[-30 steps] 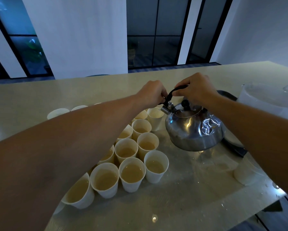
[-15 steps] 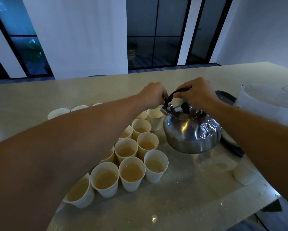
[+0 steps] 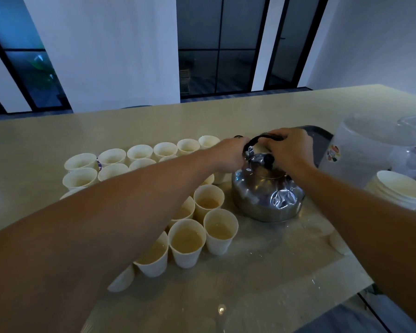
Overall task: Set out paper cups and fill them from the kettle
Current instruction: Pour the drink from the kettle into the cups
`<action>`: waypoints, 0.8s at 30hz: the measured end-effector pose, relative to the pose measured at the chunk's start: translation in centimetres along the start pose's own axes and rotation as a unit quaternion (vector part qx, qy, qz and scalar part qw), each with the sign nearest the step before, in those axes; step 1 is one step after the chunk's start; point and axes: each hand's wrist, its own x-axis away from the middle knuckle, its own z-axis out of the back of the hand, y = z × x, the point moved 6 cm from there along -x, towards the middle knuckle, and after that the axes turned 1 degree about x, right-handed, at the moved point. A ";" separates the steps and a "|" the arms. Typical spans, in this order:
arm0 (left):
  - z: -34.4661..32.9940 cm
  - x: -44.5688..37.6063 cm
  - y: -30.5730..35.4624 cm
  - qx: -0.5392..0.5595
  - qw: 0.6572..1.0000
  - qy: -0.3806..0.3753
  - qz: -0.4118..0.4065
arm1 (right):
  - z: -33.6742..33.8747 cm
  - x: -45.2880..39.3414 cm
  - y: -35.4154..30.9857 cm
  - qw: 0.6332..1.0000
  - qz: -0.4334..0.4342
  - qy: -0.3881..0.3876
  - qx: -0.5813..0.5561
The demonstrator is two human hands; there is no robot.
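A shiny steel kettle (image 3: pixel 267 195) with a black handle stands upright on the beige table (image 3: pixel 154 123), just right of the cups. My right hand (image 3: pixel 286 147) grips the top of the black handle. My left hand (image 3: pixel 231 152) holds the handle's left end near the spout. Several white paper cups (image 3: pixel 220 230) stand in rows to the kettle's left; the near ones hold pale liquid. My left forearm hides part of the rows.
A clear plastic jug (image 3: pixel 360 150) with a sticker stands at the right, with a stack of white cups (image 3: pixel 401 191) in front of it. A dark tray (image 3: pixel 320 138) lies behind the kettle. The table's near right edge runs past my right arm.
The kettle has come down from a tilted, lifted pose over the cups to upright on the table. Both hands stayed on its handle. The camera now looks further left, showing more cups.
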 end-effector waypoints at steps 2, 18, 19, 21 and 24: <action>-1.6 0.5 0.9 0.009 0.999 -0.038 0.002 | 0.2 0.7 1.1 0.999 -0.019 0.031 -0.001; -8.1 1.1 3.2 -0.112 0.986 -0.121 -0.020 | 1.6 2.5 5.3 0.995 -0.070 0.070 -0.014; -8.1 0.9 3.3 -0.120 0.985 -0.126 -0.021 | 1.7 2.5 5.4 0.995 -0.070 0.068 -0.007; -8.0 0.6 3.5 -0.130 0.983 -0.130 -0.023 | 1.9 2.1 5.4 0.996 -0.064 0.053 0.026; -8.0 0.1 4.0 -0.157 0.978 -0.134 -0.023 | 1.9 1.2 5.2 0.993 -0.055 -0.010 0.107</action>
